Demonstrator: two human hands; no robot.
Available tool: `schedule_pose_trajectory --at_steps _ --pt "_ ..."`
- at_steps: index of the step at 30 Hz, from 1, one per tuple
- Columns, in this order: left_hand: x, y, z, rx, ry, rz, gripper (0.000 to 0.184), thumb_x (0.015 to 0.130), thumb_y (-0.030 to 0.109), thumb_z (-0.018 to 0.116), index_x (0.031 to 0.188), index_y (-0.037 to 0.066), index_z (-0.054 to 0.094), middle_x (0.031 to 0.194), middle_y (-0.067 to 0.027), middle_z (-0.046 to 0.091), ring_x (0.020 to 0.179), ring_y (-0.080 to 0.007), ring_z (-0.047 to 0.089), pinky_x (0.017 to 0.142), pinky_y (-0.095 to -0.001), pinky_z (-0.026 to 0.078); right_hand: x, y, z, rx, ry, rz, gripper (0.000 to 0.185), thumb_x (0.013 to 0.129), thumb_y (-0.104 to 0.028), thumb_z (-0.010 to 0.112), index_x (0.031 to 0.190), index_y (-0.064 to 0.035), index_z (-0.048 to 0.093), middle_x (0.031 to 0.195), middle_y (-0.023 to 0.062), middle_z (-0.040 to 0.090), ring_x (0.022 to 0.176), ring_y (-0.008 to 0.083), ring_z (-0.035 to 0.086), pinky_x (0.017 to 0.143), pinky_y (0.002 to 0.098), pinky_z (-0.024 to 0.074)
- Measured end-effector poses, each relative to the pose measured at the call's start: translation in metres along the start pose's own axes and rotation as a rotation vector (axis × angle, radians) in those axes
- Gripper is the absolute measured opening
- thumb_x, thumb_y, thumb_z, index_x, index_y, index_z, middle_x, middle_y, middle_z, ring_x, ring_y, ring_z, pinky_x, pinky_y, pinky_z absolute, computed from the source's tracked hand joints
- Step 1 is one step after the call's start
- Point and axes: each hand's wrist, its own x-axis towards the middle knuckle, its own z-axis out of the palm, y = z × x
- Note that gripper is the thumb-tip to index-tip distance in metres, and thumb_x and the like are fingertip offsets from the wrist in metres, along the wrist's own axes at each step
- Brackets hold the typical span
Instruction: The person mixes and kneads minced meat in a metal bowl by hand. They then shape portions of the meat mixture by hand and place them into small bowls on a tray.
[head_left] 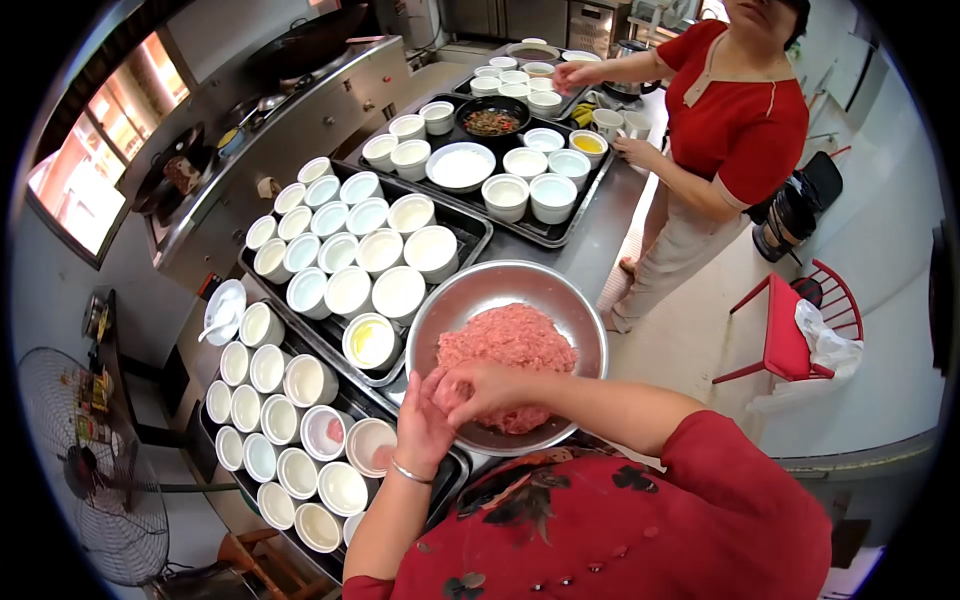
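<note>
A wide steel bowl (590, 345) holds a mound of pink minced meat (510, 345). Over the bowl's near left rim my two hands meet. My right hand (478, 388) has its fingers curled round a small lump of the meat. My left hand (425, 425), with a bracelet at the wrist, is held up beside it, palm turned inward and fingers partly bent against the right fingers. Just left of my left hand, a white cup (371, 447) has meat in it, and another cup (326, 432) holds a small pink piece.
Black trays (470, 235) carry several white cups, one with yellow egg (370, 342). Further back are a black pan (492, 120) and a white bowl (460, 166). A co-worker in red (740, 110) stands at the far right side. A red chair (780, 325) and a fan (90, 460) flank the table.
</note>
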Motion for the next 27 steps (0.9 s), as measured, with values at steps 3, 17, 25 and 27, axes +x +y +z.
schedule_pose_trajectory --at_steps 3,17,25,27 --pt "0.013 -0.013 0.003 -0.106 0.051 -0.109 0.036 0.088 0.039 0.040 0.088 0.006 0.052 0.080 -0.0067 0.058 0.075 -0.0185 0.057 0.067 -0.0314 0.048 -0.006 -0.017 -0.002 -0.142 -0.019 -0.115 0.028 0.071 -0.013 0.060 0.096 -0.0042 0.054 0.084 0.0087 0.055 0.074 0.0171 0.054 0.069 0.0287 0.0444" --pt "-0.003 -0.010 0.047 0.803 -0.008 0.370 0.025 0.088 0.024 0.046 0.098 0.002 0.052 0.085 -0.0083 0.057 0.068 -0.0128 0.055 0.060 -0.0192 0.043 -0.011 0.011 0.004 1.184 0.229 0.277 0.036 0.085 -0.041 0.043 0.103 -0.0113 0.052 0.090 0.0047 0.057 0.082 0.0187 0.056 0.072 0.0336 0.0456" --pt "-0.006 0.000 0.019 -0.053 -0.174 0.097 0.039 0.088 0.039 0.037 0.104 0.006 0.051 0.095 -0.0061 0.057 0.093 -0.0188 0.053 0.088 -0.0336 0.038 0.003 -0.003 0.011 0.643 0.320 0.131 0.018 0.084 -0.022 0.048 0.087 -0.0070 0.058 0.084 0.0078 0.058 0.078 0.0210 0.056 0.068 0.0314 0.0442" --pt "-0.005 -0.007 0.015 -0.157 -0.126 0.000 0.047 0.087 0.047 0.033 0.099 0.005 0.052 0.089 -0.0047 0.059 0.089 -0.0189 0.055 0.087 -0.0349 0.039 -0.002 -0.028 0.013 -0.302 0.302 -0.292 0.022 0.082 -0.017 0.049 0.098 -0.0024 0.053 0.092 0.0104 0.055 0.088 0.0265 0.054 0.076 0.0337 0.0436"
